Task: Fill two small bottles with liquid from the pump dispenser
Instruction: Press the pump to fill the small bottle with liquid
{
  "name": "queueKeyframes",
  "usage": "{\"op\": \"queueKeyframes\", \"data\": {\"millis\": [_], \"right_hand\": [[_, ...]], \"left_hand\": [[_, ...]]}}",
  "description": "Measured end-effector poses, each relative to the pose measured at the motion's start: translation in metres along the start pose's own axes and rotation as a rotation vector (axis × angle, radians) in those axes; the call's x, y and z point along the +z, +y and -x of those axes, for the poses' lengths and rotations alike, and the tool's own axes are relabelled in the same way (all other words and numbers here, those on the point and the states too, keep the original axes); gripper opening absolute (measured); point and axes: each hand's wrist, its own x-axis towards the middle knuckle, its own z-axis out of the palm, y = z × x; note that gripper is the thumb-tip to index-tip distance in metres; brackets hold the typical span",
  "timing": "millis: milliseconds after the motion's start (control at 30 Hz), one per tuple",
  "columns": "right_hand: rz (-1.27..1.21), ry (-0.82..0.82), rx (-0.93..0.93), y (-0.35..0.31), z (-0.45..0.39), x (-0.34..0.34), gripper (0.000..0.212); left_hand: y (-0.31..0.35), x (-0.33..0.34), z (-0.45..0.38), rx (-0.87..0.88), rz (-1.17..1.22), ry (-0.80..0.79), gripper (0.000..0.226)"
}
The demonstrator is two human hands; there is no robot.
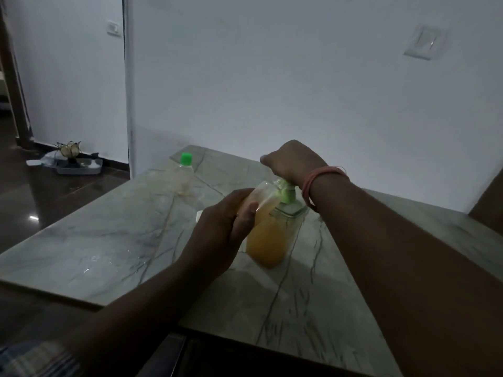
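The top of the green pump head (285, 192) on the clear dispenser of orange liquid (268, 240) lies hidden under the right hand (292, 161). The left hand (223, 232) covers most of the small clear bottle (262, 195) tilted at the nozzle, so its fill level cannot be told. A small white object (199, 215) peeks from behind that hand, unidentifiable. At lower left, a checked sleeve (35, 359) is cut by the frame edge.

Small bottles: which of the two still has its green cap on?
The far small bottle, standing alone on the table, wears a green cap. The other small bottle is held tilted in the left hand at the pump dispenser spout, uncapped.
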Motion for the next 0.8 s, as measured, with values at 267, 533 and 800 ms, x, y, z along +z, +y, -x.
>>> {"op": "queueKeyframes", "data": {"millis": [267,533,800], "right_hand": [[0.034,-0.040,-0.039,-0.003,0.001,-0.008,0.032],[0.019,-0.034,-0.015,-0.004,0.005,-0.007,0.027],[0.001,-0.035,0.001,0.000,0.003,0.000,0.028]], "left_hand": [[0.001,0.000,0.000,-0.009,0.006,-0.010,0.049],[0.003,0.000,0.000,0.003,0.010,0.003,0.045],[0.000,0.000,0.001,0.005,-0.016,0.020,0.046]]}}
